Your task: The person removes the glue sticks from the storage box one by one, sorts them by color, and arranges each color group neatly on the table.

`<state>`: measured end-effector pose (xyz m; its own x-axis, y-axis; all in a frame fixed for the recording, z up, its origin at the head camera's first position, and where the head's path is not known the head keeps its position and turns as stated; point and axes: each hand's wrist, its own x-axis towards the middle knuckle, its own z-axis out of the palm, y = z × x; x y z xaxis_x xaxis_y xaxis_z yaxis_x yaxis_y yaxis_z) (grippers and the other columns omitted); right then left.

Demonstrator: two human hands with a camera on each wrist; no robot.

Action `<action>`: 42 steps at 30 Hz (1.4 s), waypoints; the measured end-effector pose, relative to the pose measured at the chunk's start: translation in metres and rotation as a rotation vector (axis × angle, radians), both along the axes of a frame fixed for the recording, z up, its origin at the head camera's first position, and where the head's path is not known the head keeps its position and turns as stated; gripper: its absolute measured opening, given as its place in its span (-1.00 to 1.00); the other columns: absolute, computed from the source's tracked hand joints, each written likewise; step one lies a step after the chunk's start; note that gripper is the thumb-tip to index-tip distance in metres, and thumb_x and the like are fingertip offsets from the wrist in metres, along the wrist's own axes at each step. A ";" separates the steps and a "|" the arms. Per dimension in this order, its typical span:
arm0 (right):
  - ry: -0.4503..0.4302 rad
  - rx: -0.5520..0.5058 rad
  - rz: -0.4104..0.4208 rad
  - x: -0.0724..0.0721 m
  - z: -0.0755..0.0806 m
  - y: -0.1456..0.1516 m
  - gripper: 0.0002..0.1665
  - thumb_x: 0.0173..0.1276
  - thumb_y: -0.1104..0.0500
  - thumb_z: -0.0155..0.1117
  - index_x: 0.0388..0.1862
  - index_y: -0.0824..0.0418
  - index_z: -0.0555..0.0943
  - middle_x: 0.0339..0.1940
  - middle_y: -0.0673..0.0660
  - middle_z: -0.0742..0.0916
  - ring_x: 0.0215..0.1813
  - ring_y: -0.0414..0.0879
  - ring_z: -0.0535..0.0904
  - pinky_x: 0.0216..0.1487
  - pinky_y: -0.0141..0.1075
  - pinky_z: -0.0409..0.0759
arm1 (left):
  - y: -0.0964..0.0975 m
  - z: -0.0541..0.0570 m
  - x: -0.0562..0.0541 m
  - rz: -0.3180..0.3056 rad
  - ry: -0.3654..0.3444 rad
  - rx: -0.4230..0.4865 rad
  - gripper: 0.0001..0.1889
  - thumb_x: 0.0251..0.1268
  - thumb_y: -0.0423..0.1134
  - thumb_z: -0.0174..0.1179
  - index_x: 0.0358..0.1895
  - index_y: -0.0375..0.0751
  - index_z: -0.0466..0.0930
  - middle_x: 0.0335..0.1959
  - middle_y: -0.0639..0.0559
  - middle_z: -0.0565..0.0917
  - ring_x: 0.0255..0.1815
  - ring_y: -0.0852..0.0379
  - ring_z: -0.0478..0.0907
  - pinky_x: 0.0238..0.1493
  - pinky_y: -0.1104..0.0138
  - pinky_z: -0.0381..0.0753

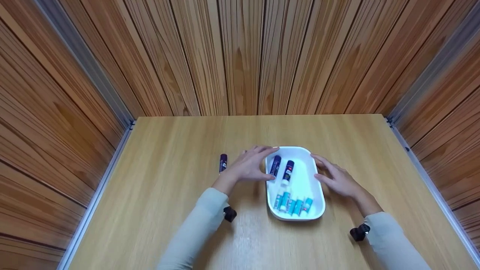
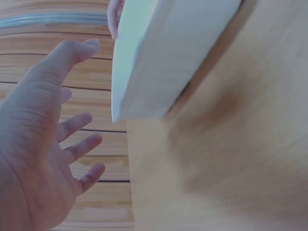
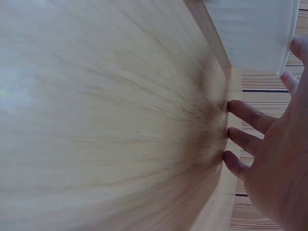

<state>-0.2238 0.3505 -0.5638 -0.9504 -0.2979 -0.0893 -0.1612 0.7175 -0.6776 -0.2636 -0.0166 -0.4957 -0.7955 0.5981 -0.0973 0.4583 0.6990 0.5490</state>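
Note:
A white rectangular tray (image 1: pixel 305 180) sits on the table between both hands. Two dark navy tubes (image 1: pixel 288 171) that look like glue sticks lie in its upper left part, and several small teal-and-white tubes (image 1: pixel 298 207) are grouped at its near end. My left hand (image 1: pixel 252 165) is at the tray's left side, fingers extended; the left wrist view shows thumb and fingers spread, with a gap to the tray wall (image 2: pixel 168 57). On the opposite side, my right hand (image 1: pixel 339 180) has thumb and index finger at the rim, its other fingers (image 3: pixel 245 139) spread low beside the tray.
Another dark navy tube (image 1: pixel 223 162) stands out on the table (image 1: pixel 168 180) left of my left hand, its lower part hidden by the wrist. Wood-plank walls (image 1: pixel 243 60) with grey metal corner strips (image 1: pixel 97 63) enclose the back and sides.

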 end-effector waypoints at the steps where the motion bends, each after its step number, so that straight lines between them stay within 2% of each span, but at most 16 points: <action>1: -0.002 0.001 0.001 0.000 0.000 0.000 -0.12 0.79 -0.19 0.18 0.91 -0.21 0.08 0.80 0.39 0.44 0.84 0.53 0.19 0.68 0.73 0.02 | 0.003 0.001 0.000 -0.004 -0.005 -0.001 0.00 0.43 0.19 0.50 0.84 0.40 0.15 0.87 0.01 0.27 0.91 -0.17 0.16 0.88 -0.38 0.03; 9: 0.001 -0.005 0.003 0.000 -0.002 0.000 -0.13 0.80 -0.14 0.18 0.91 -0.21 0.08 0.80 0.38 0.45 0.84 0.53 0.19 0.70 0.71 0.02 | 0.022 0.011 0.004 -0.027 -0.057 0.009 -0.06 0.47 0.22 0.46 0.82 0.39 0.20 0.88 0.00 0.24 0.92 -0.13 0.14 0.89 -0.27 0.12; 17: 0.014 -0.014 0.012 -0.001 -0.002 0.000 -0.14 0.80 -0.13 0.17 0.91 -0.18 0.09 0.77 0.40 0.48 0.83 0.53 0.22 0.70 0.71 0.04 | 0.037 0.014 0.004 -0.054 -0.113 0.063 -0.14 0.49 0.23 0.44 0.78 0.33 0.32 0.89 -0.03 0.22 0.90 -0.15 0.19 0.82 -0.22 0.34; 22: 0.009 -0.018 0.010 -0.001 -0.001 0.001 -0.14 0.81 -0.14 0.16 0.91 -0.19 0.08 0.79 0.38 0.46 0.84 0.52 0.21 0.70 0.70 0.04 | 0.047 0.010 0.002 -0.057 -0.146 0.091 -0.13 0.45 0.17 0.50 0.77 0.31 0.34 0.88 0.00 0.25 0.90 -0.11 0.21 0.80 -0.18 0.40; 31: -0.007 -0.015 0.005 0.000 0.000 0.001 -0.12 0.79 -0.20 0.17 0.92 -0.23 0.06 0.84 0.36 0.39 0.85 0.53 0.18 0.69 0.72 0.02 | 0.061 0.000 0.000 -0.009 -0.200 0.115 -0.09 0.38 0.18 0.54 0.75 0.42 0.33 0.89 0.09 0.23 0.92 -0.10 0.12 0.80 -0.21 0.38; 37: -0.012 -0.020 0.005 0.001 0.000 0.002 -0.11 0.79 -0.19 0.18 0.92 -0.21 0.06 0.84 0.35 0.38 0.85 0.52 0.18 0.69 0.72 0.02 | 0.073 -0.007 -0.003 -0.013 -0.240 0.109 -0.10 0.42 0.13 0.54 0.77 0.40 0.31 0.90 0.05 0.19 0.93 -0.13 0.11 0.83 -0.23 0.32; 42: 0.000 -0.010 0.007 0.000 0.000 0.002 -0.14 0.80 -0.15 0.17 0.91 -0.18 0.08 0.82 0.38 0.42 0.83 0.54 0.21 0.67 0.73 0.07 | 0.082 -0.011 -0.006 -0.024 -0.267 0.088 -0.11 0.45 0.09 0.54 0.77 0.35 0.31 0.90 0.00 0.20 0.91 -0.14 0.16 0.81 -0.21 0.36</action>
<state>-0.2233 0.3520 -0.5641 -0.9482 -0.3057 -0.0864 -0.1662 0.7092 -0.6851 -0.2697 0.0653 -0.5063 -0.7342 0.6319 -0.2482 0.3051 0.6337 0.7108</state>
